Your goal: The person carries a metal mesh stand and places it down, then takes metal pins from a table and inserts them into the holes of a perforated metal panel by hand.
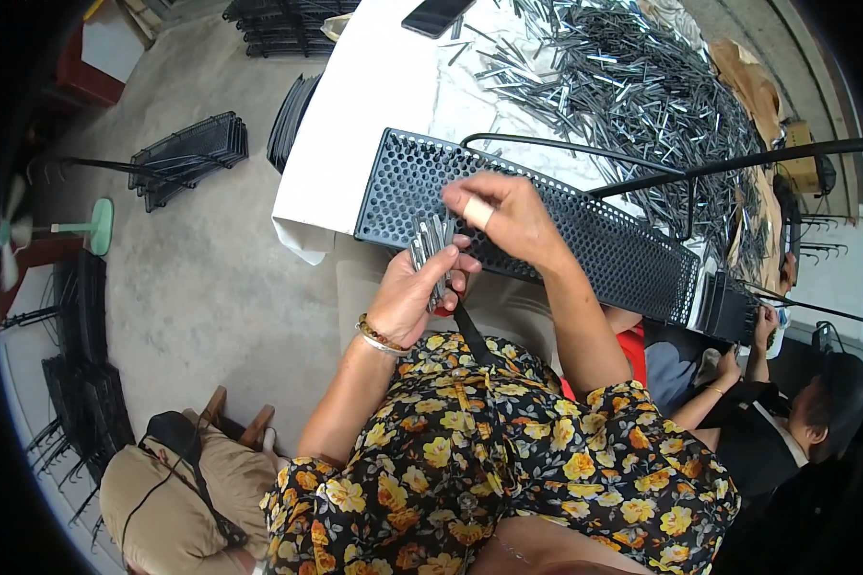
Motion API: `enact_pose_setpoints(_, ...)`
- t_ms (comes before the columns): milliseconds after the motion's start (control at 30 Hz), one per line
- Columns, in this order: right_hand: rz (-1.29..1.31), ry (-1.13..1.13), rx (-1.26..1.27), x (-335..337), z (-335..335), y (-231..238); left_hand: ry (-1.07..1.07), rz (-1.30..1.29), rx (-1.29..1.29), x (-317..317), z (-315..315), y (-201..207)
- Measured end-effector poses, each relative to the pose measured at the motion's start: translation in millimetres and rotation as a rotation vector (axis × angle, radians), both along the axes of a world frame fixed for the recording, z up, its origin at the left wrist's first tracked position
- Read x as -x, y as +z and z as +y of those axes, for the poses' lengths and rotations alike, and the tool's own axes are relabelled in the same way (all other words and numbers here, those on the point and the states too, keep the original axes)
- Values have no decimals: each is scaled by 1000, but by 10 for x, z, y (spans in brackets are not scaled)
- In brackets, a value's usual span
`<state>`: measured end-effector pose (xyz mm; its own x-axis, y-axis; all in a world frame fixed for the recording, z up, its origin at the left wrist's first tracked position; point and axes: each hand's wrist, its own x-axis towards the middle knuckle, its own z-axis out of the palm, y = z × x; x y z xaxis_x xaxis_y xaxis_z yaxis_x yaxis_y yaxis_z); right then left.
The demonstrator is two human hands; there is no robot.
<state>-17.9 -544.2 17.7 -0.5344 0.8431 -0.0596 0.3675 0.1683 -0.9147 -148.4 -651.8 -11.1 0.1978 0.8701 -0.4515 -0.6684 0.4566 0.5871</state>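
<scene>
Dark sticks point(431, 240) gripped in L hand point(415, 290); R hand point(508, 217) curled over blk tray point(623, 251), can't tell if gripping.

Along the near edge of the worktop point(398, 72), the perforated rack point(604, 240) looks like coated metal, black and low-sheen; the heaped strips point(633, 81) are glossier (several glint like polished metal). Near the left edge, the phone point(437, 15) is smooth and glossy; the right edge's brown wrapping point(735, 75) looks papery, matt.

Bundle of slim dark strips point(431, 241) in left hand point(408, 293), beside long black perforated rack point(590, 235)
</scene>
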Motion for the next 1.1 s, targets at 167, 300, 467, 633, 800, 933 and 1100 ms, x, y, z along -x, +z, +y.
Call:
enact_pose_setpoints(167, 69, -40, 329, -102, -122, 2, 10, 80, -50, -64, 43, 29)
enact_pose_setpoints(300, 136, -112, 308, -142, -57, 74, 24, 190, -76, -88, 76, 49)
enact_pose_setpoints(467, 226, -365, -108, -56, 107, 42, -31, 174, -65, -54, 115, 23)
enact_pose_setpoints(633, 73, -332, -702, -3, 311, -163, -46, 17, -21, -133, 59, 55)
enact_pose_setpoints(800, 86, -336, -766, 3, 283, -217, -45, -93, 53, -112, 26, 110)
enact_pose_setpoints(933, 36, -282, -815, -15, 268, -293, 5, -115, 48, -173, -2, 68)
enact_pose_setpoints(1100, -109, -183, -889, -59, 234, -279, 14, -76, 18, -201, 15, 72)
